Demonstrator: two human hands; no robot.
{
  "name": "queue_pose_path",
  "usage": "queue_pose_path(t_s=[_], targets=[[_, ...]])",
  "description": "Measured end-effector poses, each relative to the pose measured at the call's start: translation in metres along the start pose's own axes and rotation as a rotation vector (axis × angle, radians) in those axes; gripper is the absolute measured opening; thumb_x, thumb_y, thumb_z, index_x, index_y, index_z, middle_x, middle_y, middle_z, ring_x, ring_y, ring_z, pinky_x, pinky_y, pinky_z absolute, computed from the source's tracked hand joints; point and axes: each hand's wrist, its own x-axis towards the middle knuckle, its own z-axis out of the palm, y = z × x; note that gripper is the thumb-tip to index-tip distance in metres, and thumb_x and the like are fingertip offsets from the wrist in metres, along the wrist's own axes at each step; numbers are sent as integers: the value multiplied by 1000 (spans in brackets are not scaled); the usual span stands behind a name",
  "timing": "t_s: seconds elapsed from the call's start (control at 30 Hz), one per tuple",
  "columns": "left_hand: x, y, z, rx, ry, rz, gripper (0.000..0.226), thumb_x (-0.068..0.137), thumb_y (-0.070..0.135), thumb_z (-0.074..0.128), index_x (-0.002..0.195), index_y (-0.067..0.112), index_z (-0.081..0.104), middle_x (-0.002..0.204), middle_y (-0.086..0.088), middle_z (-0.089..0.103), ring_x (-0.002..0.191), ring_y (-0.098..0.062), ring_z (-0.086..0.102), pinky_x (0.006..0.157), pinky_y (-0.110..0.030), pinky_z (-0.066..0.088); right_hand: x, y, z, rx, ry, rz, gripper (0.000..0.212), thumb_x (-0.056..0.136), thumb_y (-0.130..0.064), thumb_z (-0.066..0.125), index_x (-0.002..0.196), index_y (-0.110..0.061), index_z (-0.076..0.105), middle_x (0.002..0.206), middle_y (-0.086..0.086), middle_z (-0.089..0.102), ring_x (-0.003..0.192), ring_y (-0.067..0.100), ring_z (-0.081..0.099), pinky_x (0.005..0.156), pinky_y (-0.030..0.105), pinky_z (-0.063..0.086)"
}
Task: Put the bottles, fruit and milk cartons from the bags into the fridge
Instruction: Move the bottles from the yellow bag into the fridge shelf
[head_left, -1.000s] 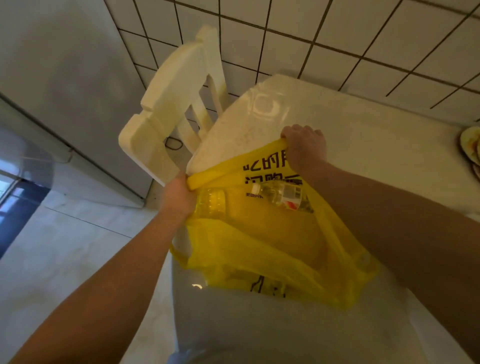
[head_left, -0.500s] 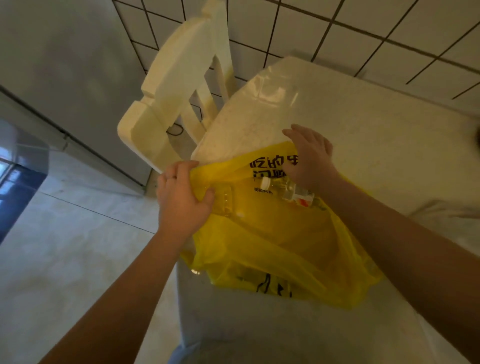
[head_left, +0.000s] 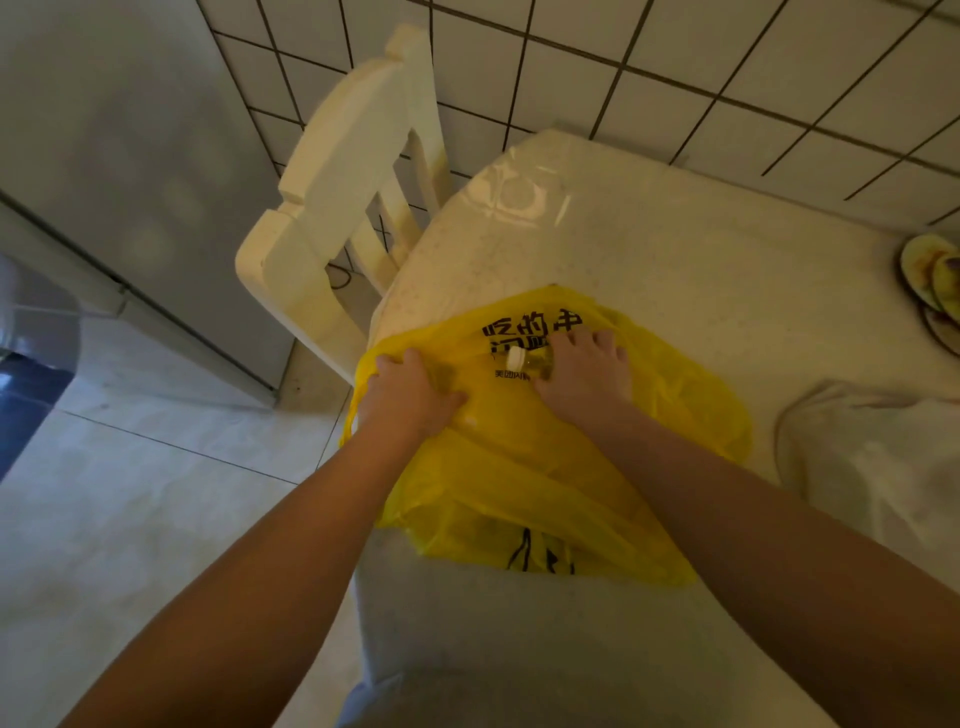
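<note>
Presently the yellow bag (head_left: 524, 467), printed with black characters, lies on the pale counter (head_left: 675, 260) at its near left edge, with its left side overhanging that edge. The left grip (head_left: 410, 395), a bare hand, is clenched on the bunched plastic at the left rim of the bag, fingers curled over the fold and knuckles uppermost. The right grip (head_left: 582, 374), also bare, reaches into the bag's mouth and grasps a clear bottle (head_left: 535, 361): the fingers wrap over its body and the thumb lies along its near side. The bottle lies on its side within the bag, its white cap (head_left: 516, 357) pointing left toward the other hand and just below the printed characters. Most of the bottle's body is hidden under the hand, so any label cannot be read. What else the bag holds cannot be told through the plastic. The fridge (head_left: 130, 130) stands well apart at the left, a grey face with a seam between two sections. A cream chair (head_left: 332, 208) stands between the fridge and the counter, its back close to the counter's left edge. A tiled wall (head_left: 675, 67) runs behind the counter. Stained plates (head_left: 930, 280) sit at the counter's right edge, and a pale bundle (head_left: 872, 441), cloth or bag, lies just right of the yellow bag. Light floor (head_left: 130, 493) tiles show at the lower left.
</note>
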Motion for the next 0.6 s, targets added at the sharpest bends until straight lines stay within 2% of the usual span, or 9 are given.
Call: queue_pose_path(t_s=[0.1, 0.17, 0.33, 0.47, 0.6], targets=[[1, 4, 0, -38, -20, -7, 83, 78, 69, 67, 134, 19, 34, 125, -11, 53, 102, -34, 60, 70, -44, 55, 8, -3, 5, -74, -80, -32, 56, 91, -36, 62, 142, -23, 42, 144, 8, 46, 134, 34, 41, 109, 50, 32], [1, 5, -1, -45, -15, 0, 79, 79, 67, 67, 132, 18, 35, 115, -9, 57, 94, -30, 62, 64, -40, 53, 10, -3, 8, -75, -112, -45, 56, 91, -32, 62, 142, -24, 41, 145, 8, 47, 134, 34, 43, 110, 51, 31], [-8, 1, -6, -109, 35, 41, 70, 82, 61, 67, 128, 16, 39, 102, -5, 59, 85, -24, 59, 57, -35, 44, 0, 3, 7, -61, -51, -103, 54, 86, -42, 65, 135, -30, 46, 137, 4, 52, 128, 29, 48, 105, 47, 35], [-32, 5, -11, -184, 112, 136, 71, 77, 56, 75, 128, 18, 44, 114, -4, 55, 91, -22, 54, 69, -37, 47, -20, 14, 1, -17, 59, -120, 54, 86, -46, 63, 134, -31, 46, 133, 3, 51, 122, 28, 50, 101, 45, 38], [-58, 11, -18, -262, 164, 226, 83, 71, 57, 81, 136, 19, 44, 132, -4, 51, 113, -24, 54, 84, -38, 49, -42, 27, -10, 81, 199, -170, 42, 84, -42, 67, 122, -26, 60, 119, 4, 55, 113, 30, 52, 92, 45, 41]])
